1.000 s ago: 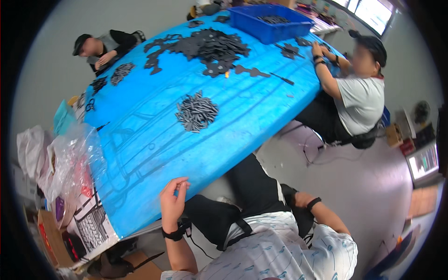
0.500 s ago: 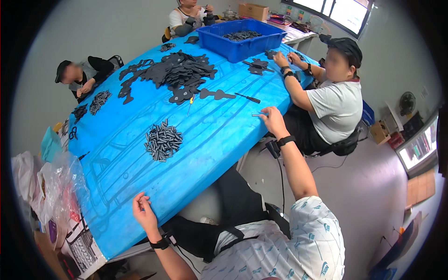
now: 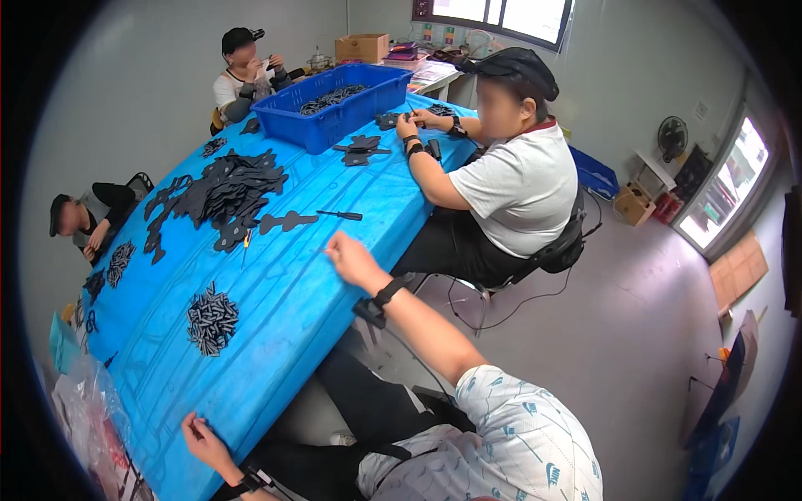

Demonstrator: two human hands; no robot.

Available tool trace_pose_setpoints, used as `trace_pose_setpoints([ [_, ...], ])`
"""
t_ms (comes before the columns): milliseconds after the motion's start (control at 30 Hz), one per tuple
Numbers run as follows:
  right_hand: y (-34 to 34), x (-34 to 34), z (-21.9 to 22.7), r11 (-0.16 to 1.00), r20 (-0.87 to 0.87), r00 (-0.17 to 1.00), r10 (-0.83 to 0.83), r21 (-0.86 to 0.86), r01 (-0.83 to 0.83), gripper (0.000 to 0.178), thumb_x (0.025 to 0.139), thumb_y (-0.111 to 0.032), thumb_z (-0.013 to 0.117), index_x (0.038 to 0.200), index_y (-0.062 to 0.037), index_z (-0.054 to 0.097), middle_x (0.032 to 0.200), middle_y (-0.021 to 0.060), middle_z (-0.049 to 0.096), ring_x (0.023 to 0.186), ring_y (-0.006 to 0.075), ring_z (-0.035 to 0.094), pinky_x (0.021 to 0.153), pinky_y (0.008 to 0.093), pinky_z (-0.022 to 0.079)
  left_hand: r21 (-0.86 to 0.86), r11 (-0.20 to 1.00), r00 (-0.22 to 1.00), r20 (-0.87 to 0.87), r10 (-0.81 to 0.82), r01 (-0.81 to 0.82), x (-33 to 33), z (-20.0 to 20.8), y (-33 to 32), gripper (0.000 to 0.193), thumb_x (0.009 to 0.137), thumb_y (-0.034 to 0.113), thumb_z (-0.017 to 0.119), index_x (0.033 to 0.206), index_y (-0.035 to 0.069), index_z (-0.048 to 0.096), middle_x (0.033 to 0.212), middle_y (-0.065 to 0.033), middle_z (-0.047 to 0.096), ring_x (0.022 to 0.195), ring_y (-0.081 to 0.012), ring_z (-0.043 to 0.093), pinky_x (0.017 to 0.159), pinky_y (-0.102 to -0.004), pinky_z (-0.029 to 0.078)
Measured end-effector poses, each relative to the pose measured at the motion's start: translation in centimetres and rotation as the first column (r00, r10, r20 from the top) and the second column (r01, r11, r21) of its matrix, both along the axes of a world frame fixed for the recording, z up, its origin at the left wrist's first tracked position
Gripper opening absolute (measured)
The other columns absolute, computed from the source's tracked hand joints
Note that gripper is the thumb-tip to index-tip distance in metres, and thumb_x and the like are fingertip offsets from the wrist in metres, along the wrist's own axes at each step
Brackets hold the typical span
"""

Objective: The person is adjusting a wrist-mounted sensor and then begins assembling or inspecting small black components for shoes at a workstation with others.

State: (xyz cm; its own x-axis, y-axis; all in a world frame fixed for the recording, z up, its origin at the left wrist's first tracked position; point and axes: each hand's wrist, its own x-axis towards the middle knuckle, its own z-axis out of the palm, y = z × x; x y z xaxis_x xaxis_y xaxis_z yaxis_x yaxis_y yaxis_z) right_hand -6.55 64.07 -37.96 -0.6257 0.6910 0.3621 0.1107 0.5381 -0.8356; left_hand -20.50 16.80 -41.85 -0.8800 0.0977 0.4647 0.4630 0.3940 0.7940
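My right hand (image 3: 355,262) is raised over the table's near right edge, its fingertips pinching a small, thin, pale-grey pin-like piece (image 3: 317,250) blurred by motion. Just beyond it lies a black screwdriver (image 3: 340,215) on the blue table cover. My left hand (image 3: 205,444) rests by the near left edge, fingers loosely bent and apart, nothing visible in them. Between the hands, farther in, sits a pile of small dark-grey cylindrical pieces (image 3: 212,321). A large heap of flat black shaped pieces (image 3: 234,185) lies beyond that, with a yellow-handled screwdriver (image 3: 247,240) at its near side.
A blue crate (image 3: 292,127) of small dark parts stands at the far end. One co-worker (image 3: 518,175) sits at the right, handling black pieces; another person (image 3: 242,79) is at the far end, a third (image 3: 83,225) at the left. Plastic bags (image 3: 88,401) crowd the left corner.
The view has swung to the right, so the table appears farther left and lower. My right hand has come slightly inward relative to the black screwdriver. The left hand stays by the edge.
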Motion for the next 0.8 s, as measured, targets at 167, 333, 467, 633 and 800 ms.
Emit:
trace_pose_setpoints([
  [167,-3.7,-2.0,1.2,0.993,0.005,0.993,0.116,-0.014,-0.116,0.014,0.085,-0.014,0.062,0.09,-0.0011,0.059,0.088,0.0211,0.063,0.089,0.0388,0.06,0.076,0.0467,0.047,0.011,1.0,0.996,-0.088,-0.02,0.022,1.2,1.9,2.0,0.017,0.096,0.009,0.049,0.105,0.001,0.059,0.08,-0.0032,0.056,0.065,-0.0091,0.048,0.06,-0.0224,0.04],
  [333,-5.6,-0.2,1.2,0.997,-0.009,1.0,0.03,0.078,-0.029,0.037,0.084,-0.019,0.064,0.117,-0.0039,0.055,0.11,0.0183,0.06,0.095,0.0367,0.059,0.083,0.0447,0.047,0.167,0.985,0.999,-0.034,-0.042,0.047,5.6,0.6,1.3,0.016,0.097,0.009,0.048,0.105,0.0,0.059,0.079,-0.0032,0.055,0.065,-0.0084,0.047,0.059,-0.0222,0.04],
  [467,-4.3,7.1,3.6,0.996,-0.331,0.943,0.043,-0.064,-0.068,0.07,0.083,-0.011,0.067,0.143,-0.0015,0.031,0.113,0.013,0.058,0.078,0.0154,0.059,0.068,0.0281,0.049,0.209,0.972,0.993,0.02,-0.113,0.106,10.1,-2.1,1.1,0.016,0.096,0.008,0.049,0.106,0.001,0.058,0.079,-0.003,0.056,0.065,-0.0077,0.048,0.057,-0.0211,0.04],
  [633,-4.0,17.2,13.1,0.939,-0.781,0.581,-0.229,-0.02,0.343,0.077,0.091,-0.004,0.052,0.149,0.0002,0.001,0.082,0.0059,0.057,0.073,0.0097,0.053,0.07,0.0233,0.044,0.138,0.923,0.885,0.262,-0.385,0.36,14.2,-3.7,2.5,0.018,0.093,0.009,0.054,0.108,0.002,0.058,0.079,-0.003,0.059,0.064,-0.0071,0.053,0.056,-0.02,0.044],
  [800,-1.3,21.3,12.0,0.925,-0.666,0.642,-0.38,-0.273,0.264,0.077,0.092,-0.009,0.054,0.148,0.0019,0.003,0.063,0.0006,0.052,0.052,0.0059,0.047,0.047,0.0195,0.036,-0.305,0.592,0.66,0.457,-0.596,0.746,16.1,-3.0,4.6,0.03,0.091,0.016,0.059,0.118,0.003,0.059,0.095,-0.02,0.068,0.087,-0.0297,0.067,0.076,-0.0379,0.051],
])
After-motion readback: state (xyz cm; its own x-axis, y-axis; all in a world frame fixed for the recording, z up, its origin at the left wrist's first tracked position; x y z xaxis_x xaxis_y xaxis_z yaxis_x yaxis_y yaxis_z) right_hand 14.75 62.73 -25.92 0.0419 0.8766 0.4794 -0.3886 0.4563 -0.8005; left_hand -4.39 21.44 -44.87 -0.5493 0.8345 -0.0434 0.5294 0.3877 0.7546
